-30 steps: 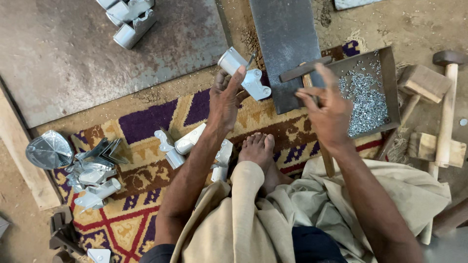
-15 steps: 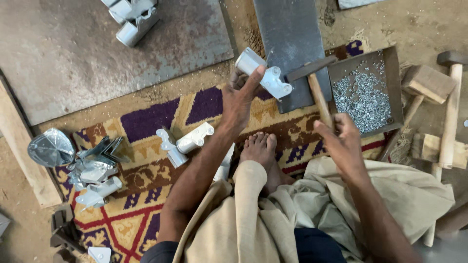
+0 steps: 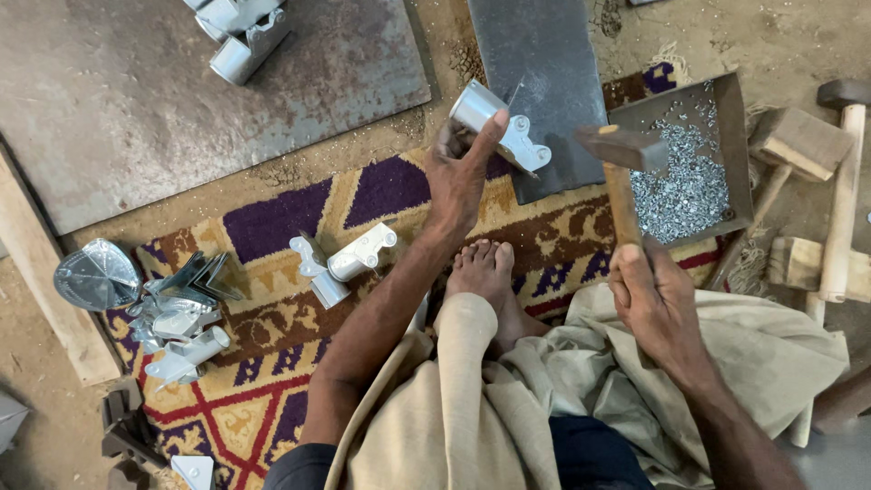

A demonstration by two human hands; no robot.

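Bare forearms, 1 bare foot (image 3: 485,272), loose beige cloth garment (image 3: 581,390) over legs.

Floor workshop: hammers (image 3: 839,181), rivet tray (image 3: 726,118), steel plates (image 3: 181,100).

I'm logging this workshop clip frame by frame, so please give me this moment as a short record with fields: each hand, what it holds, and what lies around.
left hand: left hand grips a shiny metal tube fitting, holding it against the dark steel plate
right hand: right hand holds the wooden handle of a hammer, head raised beside the fitting
tray: metal tray of small silver rivets, right of the plate
rug: patterned rug with two more fittings and a pile of metal parts
far right: wooden mallets
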